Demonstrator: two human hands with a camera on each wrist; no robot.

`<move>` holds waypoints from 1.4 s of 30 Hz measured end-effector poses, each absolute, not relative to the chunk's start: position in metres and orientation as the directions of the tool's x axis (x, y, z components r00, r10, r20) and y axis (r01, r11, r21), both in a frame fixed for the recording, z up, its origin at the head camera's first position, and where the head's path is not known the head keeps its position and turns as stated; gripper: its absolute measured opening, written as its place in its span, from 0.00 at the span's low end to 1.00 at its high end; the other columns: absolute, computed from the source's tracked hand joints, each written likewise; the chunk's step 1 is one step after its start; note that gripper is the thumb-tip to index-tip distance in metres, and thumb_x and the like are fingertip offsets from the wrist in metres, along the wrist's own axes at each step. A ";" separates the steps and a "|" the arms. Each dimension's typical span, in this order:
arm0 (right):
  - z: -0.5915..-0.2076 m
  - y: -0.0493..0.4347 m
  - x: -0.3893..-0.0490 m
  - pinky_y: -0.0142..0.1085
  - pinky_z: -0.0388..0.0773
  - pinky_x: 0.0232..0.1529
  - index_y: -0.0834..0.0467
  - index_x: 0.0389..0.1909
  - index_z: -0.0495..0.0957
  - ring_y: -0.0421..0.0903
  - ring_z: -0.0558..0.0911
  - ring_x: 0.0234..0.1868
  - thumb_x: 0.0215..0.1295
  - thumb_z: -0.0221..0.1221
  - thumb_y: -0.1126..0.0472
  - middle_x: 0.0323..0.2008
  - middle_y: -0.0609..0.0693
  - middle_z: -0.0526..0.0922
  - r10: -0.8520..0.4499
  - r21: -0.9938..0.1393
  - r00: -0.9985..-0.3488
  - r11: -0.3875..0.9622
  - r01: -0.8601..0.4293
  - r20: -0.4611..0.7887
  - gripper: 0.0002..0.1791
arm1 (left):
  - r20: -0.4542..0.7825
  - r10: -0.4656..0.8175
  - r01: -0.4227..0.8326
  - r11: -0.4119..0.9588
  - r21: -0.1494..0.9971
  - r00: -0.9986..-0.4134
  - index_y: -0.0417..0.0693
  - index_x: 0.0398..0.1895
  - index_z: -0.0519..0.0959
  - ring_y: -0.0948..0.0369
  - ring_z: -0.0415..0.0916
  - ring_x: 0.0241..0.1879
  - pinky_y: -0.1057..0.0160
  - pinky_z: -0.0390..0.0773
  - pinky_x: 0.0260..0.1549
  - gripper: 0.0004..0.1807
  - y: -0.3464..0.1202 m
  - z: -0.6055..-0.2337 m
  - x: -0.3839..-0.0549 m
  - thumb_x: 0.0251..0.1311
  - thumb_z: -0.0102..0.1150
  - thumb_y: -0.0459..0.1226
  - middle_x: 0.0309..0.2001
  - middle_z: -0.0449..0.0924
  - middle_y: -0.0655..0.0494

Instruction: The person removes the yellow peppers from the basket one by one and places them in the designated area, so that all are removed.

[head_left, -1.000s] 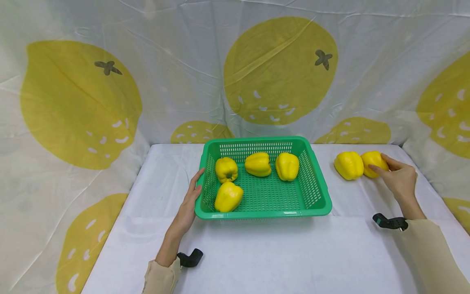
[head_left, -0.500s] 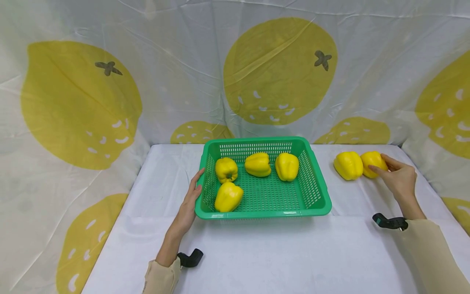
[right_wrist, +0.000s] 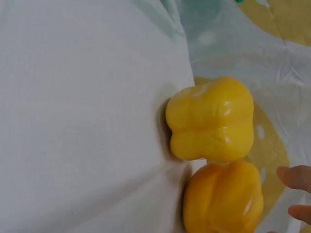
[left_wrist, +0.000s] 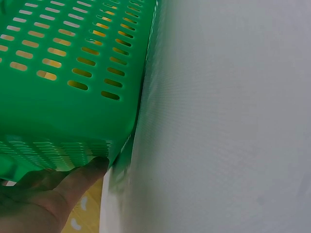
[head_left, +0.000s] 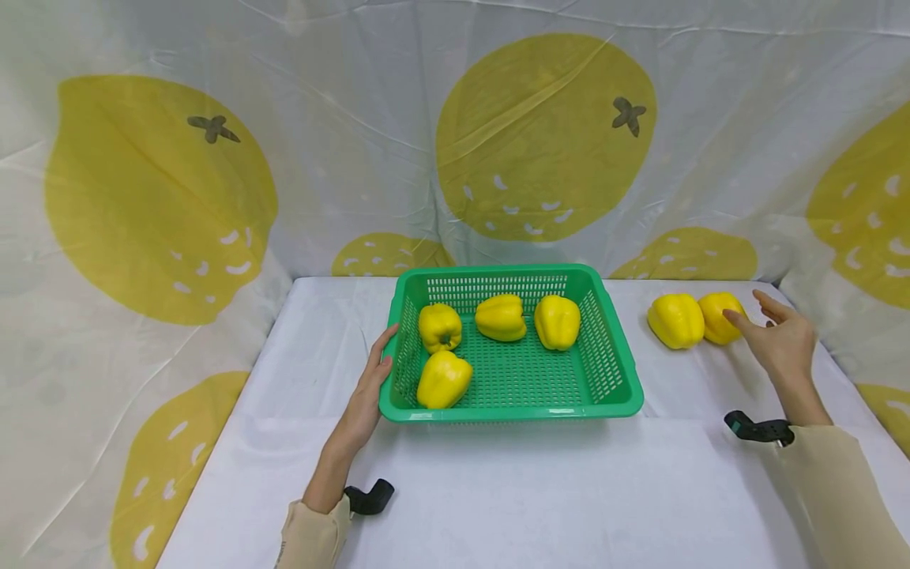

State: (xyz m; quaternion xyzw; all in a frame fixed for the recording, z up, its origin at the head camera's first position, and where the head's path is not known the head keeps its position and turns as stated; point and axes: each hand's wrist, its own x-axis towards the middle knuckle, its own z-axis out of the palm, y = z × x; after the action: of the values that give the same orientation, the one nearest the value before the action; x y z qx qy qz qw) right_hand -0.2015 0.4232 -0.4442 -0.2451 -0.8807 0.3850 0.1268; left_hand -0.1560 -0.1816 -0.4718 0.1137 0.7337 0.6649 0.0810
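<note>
My left hand [head_left: 362,399] rests along the left side of a green plastic basket [head_left: 508,415], its fingers lying fairly straight against the wall. In the left wrist view, fingertips of that hand [left_wrist: 99,165] touch the basket's slotted outside [left_wrist: 53,111] near its bottom corner. Several yellow bell peppers lie inside, such as one at the front left [head_left: 444,380]. To the basket's right, two more yellow bell peppers sit side by side, a left one [head_left: 676,320] and a right one [head_left: 720,318]. Beside the right one, my right hand [head_left: 782,344] has fingers and thumb spread, holding nothing.
A white cloth [head_left: 512,490] covers the table. Behind it hangs a pale curtain [head_left: 341,142] printed with big yellow lemons, and its folds meet the table's back and side edges. Each wrist wears a black camera mount, such as the right one [head_left: 757,429].
My right hand has let go of the right-hand pepper and drawn slightly right, its fingers spreading. The pepper stays by its neighbour. The left hand and the basket have not moved.
</note>
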 end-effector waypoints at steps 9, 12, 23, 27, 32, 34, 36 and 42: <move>-0.417 0.392 -0.201 0.54 0.63 0.75 0.54 0.79 0.61 0.65 0.65 0.76 0.72 0.60 0.41 0.79 0.61 0.62 0.430 -0.716 -0.898 0.657 0.236 0.098 0.41 | 0.015 0.281 0.046 0.103 0.994 -0.960 0.75 0.82 0.46 0.54 0.45 0.80 0.50 0.49 0.75 0.27 -0.182 -0.470 -0.156 0.84 0.24 0.54 0.84 0.38 0.64; -0.408 0.379 -0.201 0.54 0.63 0.75 0.55 0.79 0.60 0.65 0.64 0.76 0.72 0.59 0.40 0.80 0.60 0.60 0.393 -0.724 -0.915 0.657 0.208 0.094 0.42 | 0.012 0.281 0.043 0.105 0.994 -0.960 0.75 0.82 0.47 0.54 0.46 0.80 0.51 0.50 0.74 0.27 -0.182 -0.470 -0.156 0.84 0.24 0.54 0.84 0.38 0.64; -0.381 0.335 -0.200 0.61 0.62 0.72 0.56 0.81 0.57 0.68 0.64 0.75 0.71 0.58 0.35 0.78 0.67 0.60 0.216 -0.713 -0.975 0.692 0.112 0.057 0.47 | 0.013 0.280 0.045 0.108 0.993 -0.960 0.74 0.82 0.48 0.53 0.47 0.80 0.68 0.55 0.71 0.27 -0.182 -0.470 -0.155 0.84 0.24 0.54 0.84 0.39 0.62; -0.378 0.319 -0.200 0.60 0.65 0.71 0.57 0.80 0.59 0.67 0.66 0.74 0.70 0.61 0.36 0.77 0.66 0.64 0.157 -0.714 -0.985 0.698 0.056 0.076 0.46 | 0.020 0.285 0.049 0.096 0.994 -0.958 0.72 0.82 0.48 0.51 0.48 0.79 0.79 0.59 0.64 0.27 -0.182 -0.470 -0.155 0.84 0.23 0.53 0.84 0.39 0.60; -0.377 0.301 -0.200 0.61 0.67 0.70 0.57 0.80 0.61 0.66 0.68 0.73 0.69 0.64 0.38 0.75 0.67 0.67 0.103 -0.723 -0.992 0.691 0.016 0.076 0.46 | 0.024 0.284 0.054 0.099 0.994 -0.959 0.71 0.82 0.48 0.51 0.49 0.78 0.78 0.60 0.63 0.27 -0.181 -0.470 -0.156 0.84 0.23 0.53 0.84 0.39 0.59; -0.377 0.295 -0.200 0.60 0.68 0.70 0.56 0.80 0.60 0.66 0.68 0.73 0.68 0.64 0.38 0.75 0.67 0.67 0.086 -0.718 -0.994 0.696 0.010 0.070 0.47 | 0.024 0.284 0.054 0.100 0.993 -0.959 0.70 0.82 0.48 0.51 0.49 0.78 0.78 0.60 0.63 0.27 -0.181 -0.470 -0.156 0.84 0.23 0.53 0.84 0.39 0.59; -0.376 0.288 -0.200 0.60 0.68 0.69 0.56 0.80 0.60 0.65 0.68 0.73 0.68 0.64 0.37 0.74 0.67 0.67 0.073 -0.713 -0.995 0.701 0.006 0.064 0.48 | 0.022 0.284 0.053 0.099 0.994 -0.959 0.71 0.82 0.48 0.51 0.49 0.78 0.78 0.60 0.63 0.27 -0.181 -0.469 -0.155 0.84 0.24 0.53 0.84 0.39 0.60; -0.375 0.270 -0.200 0.59 0.68 0.70 0.59 0.79 0.62 0.66 0.68 0.74 0.68 0.65 0.40 0.74 0.67 0.68 0.032 -0.727 -0.997 0.685 -0.033 0.075 0.46 | 0.026 0.286 0.056 0.097 0.994 -0.958 0.72 0.82 0.48 0.51 0.49 0.78 0.78 0.59 0.64 0.27 -0.181 -0.470 -0.155 0.84 0.24 0.53 0.84 0.39 0.60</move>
State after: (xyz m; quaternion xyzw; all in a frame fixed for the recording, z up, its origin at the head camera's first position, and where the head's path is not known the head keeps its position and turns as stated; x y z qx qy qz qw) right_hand -0.2001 0.2704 -0.3747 0.0002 -0.9171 0.3966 0.0410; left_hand -0.1551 -0.1810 -0.4696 0.1162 0.7354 0.6620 0.0867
